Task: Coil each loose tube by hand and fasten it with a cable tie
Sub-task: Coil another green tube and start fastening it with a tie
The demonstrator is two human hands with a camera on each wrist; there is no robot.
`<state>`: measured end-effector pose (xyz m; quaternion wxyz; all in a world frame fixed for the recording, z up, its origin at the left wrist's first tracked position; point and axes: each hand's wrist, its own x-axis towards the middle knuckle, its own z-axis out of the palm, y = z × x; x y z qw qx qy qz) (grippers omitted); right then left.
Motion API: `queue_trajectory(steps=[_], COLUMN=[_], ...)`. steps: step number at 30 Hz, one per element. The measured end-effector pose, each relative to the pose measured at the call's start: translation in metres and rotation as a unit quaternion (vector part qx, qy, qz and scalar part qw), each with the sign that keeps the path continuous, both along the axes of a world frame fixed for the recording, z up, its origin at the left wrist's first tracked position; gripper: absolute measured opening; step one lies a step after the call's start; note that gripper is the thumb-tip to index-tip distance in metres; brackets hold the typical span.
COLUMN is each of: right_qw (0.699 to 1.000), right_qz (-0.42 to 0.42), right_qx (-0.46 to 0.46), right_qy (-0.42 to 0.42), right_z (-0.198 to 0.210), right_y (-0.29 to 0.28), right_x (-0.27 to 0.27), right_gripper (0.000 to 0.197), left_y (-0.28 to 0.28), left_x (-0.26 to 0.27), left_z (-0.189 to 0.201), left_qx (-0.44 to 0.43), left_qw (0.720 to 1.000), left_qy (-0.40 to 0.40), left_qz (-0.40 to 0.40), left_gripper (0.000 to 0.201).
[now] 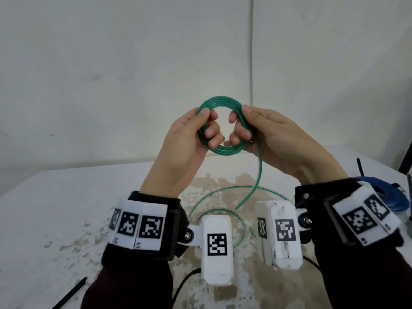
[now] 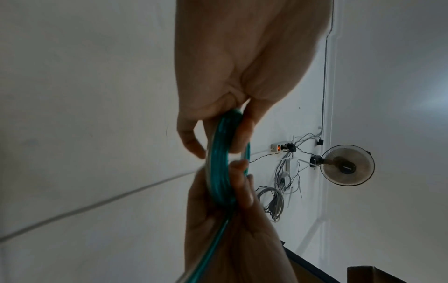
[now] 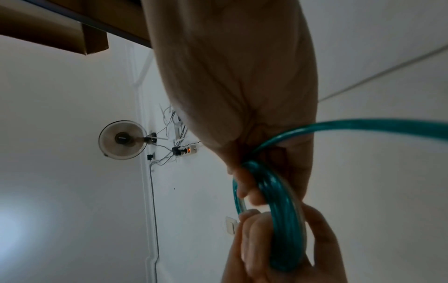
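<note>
A green translucent tube is wound into a small coil (image 1: 219, 101) held up above the table between both hands. My left hand (image 1: 206, 123) grips the coil's left side, thumb over the strands and fingers through the ring. My right hand (image 1: 237, 126) grips the right side the same way. The tube's loose tail (image 1: 258, 172) hangs from the right hand down to the table and lies there in wide loops (image 1: 223, 190). In the left wrist view the coil (image 2: 219, 168) runs between both hands; in the right wrist view the coil (image 3: 283, 220) shows with the tail (image 3: 363, 125) leaving rightward.
The table (image 1: 55, 208) is white with a worn brown patch in the middle. A black cable tie (image 1: 73, 293) lies at the near left. A blue coiled tube (image 1: 392, 197) and a black tie (image 1: 360, 167) sit at the right edge. A wall stands close behind.
</note>
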<state>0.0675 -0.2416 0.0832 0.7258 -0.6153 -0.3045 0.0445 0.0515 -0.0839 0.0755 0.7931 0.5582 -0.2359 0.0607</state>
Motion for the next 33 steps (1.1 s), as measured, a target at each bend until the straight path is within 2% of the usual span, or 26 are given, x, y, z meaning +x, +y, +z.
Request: queue_trajectory(steps=[3,6,13,18,21,24,28,33], right_qw=[0.999,0.993,0.988,0.985,0.987,0.991,0.996,0.999], right_qz=[-0.022,-0.026,-0.051,-0.105,-0.084,-0.037,-0.001,0.032], right_qx=[-0.043,-0.108,-0.130,-0.125,-0.128,-0.125,-0.084,-0.030], right_qy=[-0.019,-0.046,-0.069,-0.061,-0.046,-0.021,-0.024,0.005], right_z=[0.001,-0.001,-0.003,-0.002,-0.003,-0.003,-0.004,-0.006], right_y=[-0.003,-0.003,0.004,-0.001,-0.001,-0.004,-0.009,-0.008], right_x=[-0.002,-0.004,-0.003,-0.002,-0.002,-0.001,0.002,0.004], right_gripper=[0.034,0.033,0.034,0.033,0.036,0.034,0.028,0.032], left_y=[0.004,0.008,0.014,0.019,0.018,0.014,0.005,-0.009], left_x=[-0.004,-0.005,-0.005,-0.005,-0.004,0.002,0.004,0.007], left_z=[0.002,0.001,0.000,0.001,0.002,0.002,0.000,-0.004], left_qx=[0.065,0.152,0.174,0.214,0.154,0.021,-0.076,-0.170], left_qw=[0.995,0.986,0.984,0.977,0.987,0.998,0.996,0.985], left_qy=[0.043,0.027,-0.022,-0.021,-0.032,-0.019,-0.016,0.018], left_qz=[-0.058,-0.056,0.034,0.011,0.033,0.053,0.048,0.014], left_gripper=[0.025,0.028,0.029,0.029,0.030,0.030,0.032,0.033])
